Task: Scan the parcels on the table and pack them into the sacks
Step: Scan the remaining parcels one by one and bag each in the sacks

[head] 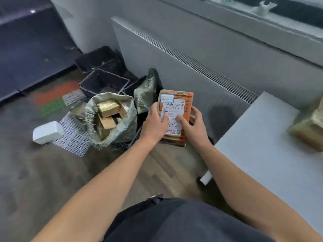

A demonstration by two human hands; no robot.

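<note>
Progress: one sack (pixel 111 119) on the floor is seen open and already loaded with several brown boxes (pixel 108 109). A second sack (pixel 146 91), just behind it, stands with its mouth slumped; its contents cannot be seen. At least one wrapped parcel (pixel 309 130) is left on the table (pixel 253 145) at the right edge, so packing is judged partly done, with more to scan.

Item in hand: a flat orange parcel (pixel 175 117) is held in the air over the floor, between the sacks and the table, label side up. The left hand (pixel 154 124) is closed around its left edge, thumb on the label. The right hand (pixel 194 124) is closed around the right edge, fingers spread over the lower label.

Appearance: an orange wrapper, slightly creased, is noted. It carries a white shipping label with barcodes, a printed number, handwritten digits and a small blue sticker at the top corner. No scanner is visible, so whether this parcel has been scanned cannot be told.
</note>
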